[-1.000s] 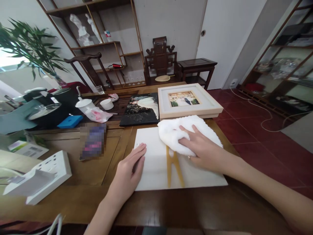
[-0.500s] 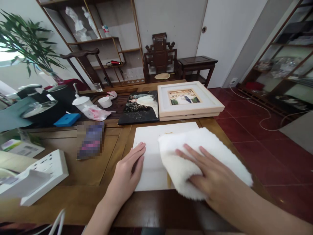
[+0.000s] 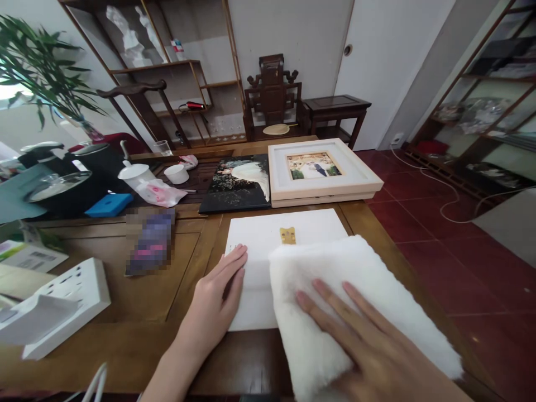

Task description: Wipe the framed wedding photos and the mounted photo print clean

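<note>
A flat white board (image 3: 255, 285) lies on the wooden table, with a small gold metal hanger (image 3: 287, 235) on its upper part. My left hand (image 3: 224, 282) rests along the board's left edge, fingers stretched and lying flat on it. A fluffy white cloth (image 3: 326, 257) covers the board's right side and spreads past it over the table. My right hand (image 3: 355, 329) holds this cloth and presses it down, fingers on top; the thumb is out of sight in its folds.
Behind the board lie a dark photo panel (image 3: 238, 184) and a pale wooden picture frame (image 3: 280, 192). At left are a white plastic holder (image 3: 92, 298), a blue box (image 3: 109, 205), a white cup (image 3: 176, 174) and a dark pot (image 3: 62, 195). The table's right edge drops to a red tiled floor (image 3: 427, 240).
My right hand and the cloth have moved toward me across the board, uncovering the gold hanger. My left hand has stayed at the board's left edge.
</note>
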A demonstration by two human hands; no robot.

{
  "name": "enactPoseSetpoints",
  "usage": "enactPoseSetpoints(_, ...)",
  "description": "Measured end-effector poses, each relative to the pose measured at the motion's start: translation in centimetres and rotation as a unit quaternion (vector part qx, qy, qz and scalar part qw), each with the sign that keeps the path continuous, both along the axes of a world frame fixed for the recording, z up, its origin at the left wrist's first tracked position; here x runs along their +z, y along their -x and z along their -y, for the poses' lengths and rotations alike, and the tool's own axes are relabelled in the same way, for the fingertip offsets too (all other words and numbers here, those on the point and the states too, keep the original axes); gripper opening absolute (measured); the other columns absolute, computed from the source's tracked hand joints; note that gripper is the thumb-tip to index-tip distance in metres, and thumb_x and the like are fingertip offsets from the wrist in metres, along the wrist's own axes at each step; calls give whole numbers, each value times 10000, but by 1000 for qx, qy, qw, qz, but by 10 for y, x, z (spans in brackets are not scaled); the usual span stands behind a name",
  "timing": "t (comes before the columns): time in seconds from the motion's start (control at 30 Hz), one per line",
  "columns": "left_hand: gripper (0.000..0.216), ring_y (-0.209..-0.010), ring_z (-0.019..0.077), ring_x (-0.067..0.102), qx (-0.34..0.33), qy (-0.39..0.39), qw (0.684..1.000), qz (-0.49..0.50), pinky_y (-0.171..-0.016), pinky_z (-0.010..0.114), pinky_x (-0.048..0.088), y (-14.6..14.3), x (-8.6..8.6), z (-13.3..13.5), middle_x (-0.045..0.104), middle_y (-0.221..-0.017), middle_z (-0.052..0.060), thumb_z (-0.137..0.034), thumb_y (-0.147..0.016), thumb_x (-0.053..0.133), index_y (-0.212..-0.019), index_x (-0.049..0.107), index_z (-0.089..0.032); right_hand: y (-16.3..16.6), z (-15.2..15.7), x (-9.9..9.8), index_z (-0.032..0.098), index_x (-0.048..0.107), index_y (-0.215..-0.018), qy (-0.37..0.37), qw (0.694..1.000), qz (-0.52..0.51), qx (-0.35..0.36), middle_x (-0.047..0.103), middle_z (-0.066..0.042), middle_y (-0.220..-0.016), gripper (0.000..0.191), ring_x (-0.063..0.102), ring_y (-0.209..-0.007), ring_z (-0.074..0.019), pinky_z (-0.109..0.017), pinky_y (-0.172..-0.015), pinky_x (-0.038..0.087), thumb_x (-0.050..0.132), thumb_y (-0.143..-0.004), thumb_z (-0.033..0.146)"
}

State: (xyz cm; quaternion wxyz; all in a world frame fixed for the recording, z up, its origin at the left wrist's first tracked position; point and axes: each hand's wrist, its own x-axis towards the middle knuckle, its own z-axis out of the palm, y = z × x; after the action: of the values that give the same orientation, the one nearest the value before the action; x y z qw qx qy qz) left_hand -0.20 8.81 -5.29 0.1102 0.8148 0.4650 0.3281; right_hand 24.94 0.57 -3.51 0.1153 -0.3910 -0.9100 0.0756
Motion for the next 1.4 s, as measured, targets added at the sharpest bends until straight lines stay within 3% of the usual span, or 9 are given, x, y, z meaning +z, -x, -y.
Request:
enactPoseSetpoints(0.1, 296, -1186, 234, 558, -2, 3, 1000, 1, -1055, 416, 431, 0, 0, 0, 610, -1266, 73, -205, -894, 498, -1154, 634, -170, -4, -3, 6, 259, 679, -1099, 17, 1000, -1, 13, 263, -38, -1519, 443, 243, -1373, -348, -595, -1083, 256, 536, -707, 111)
enactPoseSetpoints(0.23, 290, -1181, 232, 564, -4, -1, 1000, 2, -1047, 421, 436, 0, 0, 0, 610, -1263, 87, -207, -895, 499, -1146, 635, -156, -5, -43, 15, 187, 672, -1083, 54, 998, 6, -20, 178, -123, -1541, 477, 109, -1400, -356, -632, -1092, 96, 542, -634, 89)
enactPoseSetpoints(0.43, 280, -1168, 241, 573, -3, 2, 1000, 1, -1039, 438, 439, 0, 1, -1, 619, -1248, 92, -225, -897, 489, -1116, 651, -165, 0, -100, 15, 157, 619, -1164, 7, 999, 9, -42, 313, -110, -1501, 572, 147, -1401, -336, -632, -1084, 139, 466, -630, 21)
enactPoseSetpoints(0.63, 289, -1180, 236, 564, -3, 4, 1000, 2, -1043, 440, 436, -1, 1, -1, 612, -1259, 89, -220, -900, 482, -1136, 641, -171, 10, -62, 15, 217, 652, -1136, 47, 999, 12, -19, 278, -80, -1518, 488, 128, -1392, -385, -681, -1059, 110, 515, -684, 96)
enactPoseSetpoints(0.83, 294, -1183, 232, 563, -9, -6, 1000, -3, -1047, 443, 432, 0, -1, 0, 605, -1266, 99, -209, -900, 485, -1151, 628, -153, 13, -9, -3, 258, 721, -861, 31, 998, -22, 43, 223, -20, -1540, 209, 73, -1393, -410, -687, -1061, 8, 619, -681, 227)
enactPoseSetpoints(1.0, 304, -1185, 235, 561, -9, -4, 1000, -1, -1052, 429, 428, 1, -1, 0, 604, -1265, 119, -211, -903, 478, -1152, 627, -117, 12, -42, 12, 234, 663, -1083, 75, 997, -3, 12, 259, -50, -1530, 445, 69, -1408, -358, -680, -1064, 62, 531, -670, 133)
enactPoseSetpoints(1.2, 295, -1175, 236, 568, -1, 9, 1000, 2, -1039, 438, 438, 0, 1, -1, 611, -1261, 89, -223, -904, 472, -1144, 637, -172, 24, -103, 16, 188, 577, -1234, 39, 996, -5, -85, 311, -99, -1506, 580, 80, -1403, -375, -700, -1040, 110, 471, -677, 66)
enactPoseSetpoints(1.3, 297, -1180, 236, 564, -4, 7, 1000, 2, -1036, 441, 440, 0, 2, -1, 612, -1260, 85, -222, -905, 470, -1150, 633, -179, 30, -95, 14, 194, 635, -1163, 21, 998, 11, -63, 321, -109, -1501, 487, 82, -1397, -394, -713, -1031, 82, 487, -710, 94)
enactPoseSetpoints(1.4, 306, -1185, 232, 561, -8, 0, 1000, -1, -1039, 440, 438, 1, 0, -1, 610, -1262, 94, -212, -906, 468, -1167, 620, -162, 35, -62, 13, 239, 695, -1065, 26, 1000, 3, -3, 301, -111, -1508, 360, 97, -1391, -409, -718, -1028, 68, 546, -743, 175)
